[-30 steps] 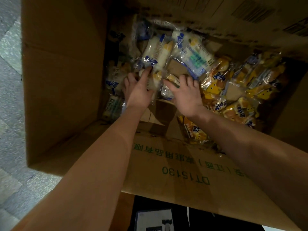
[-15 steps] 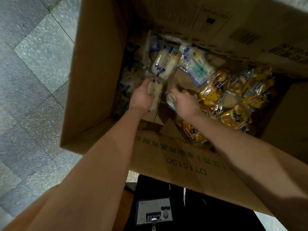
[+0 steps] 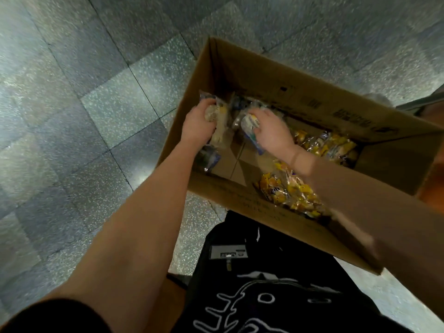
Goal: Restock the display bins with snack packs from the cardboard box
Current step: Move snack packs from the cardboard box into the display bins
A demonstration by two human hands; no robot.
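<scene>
Cardboard box [image 3: 264, 75] reached into: left hand [image 3: 195, 127] gripping a pale pack [image 3: 217, 116], right hand [image 3: 271, 132] a blue-white pack [image 3: 249, 123]; yellow packs [image 3: 288, 193] remaining, bins unseen.

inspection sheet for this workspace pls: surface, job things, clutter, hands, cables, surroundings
surface: grey tiled floor
job's things: open cardboard box with yellow snack packs inside; display bins not in view
clutter: nothing seen
grippers: left hand grips a pale pack, right hand grips a white pack, both inside the box
cables: nothing seen
surroundings: person's black clothing with white print, at the near edge
</scene>
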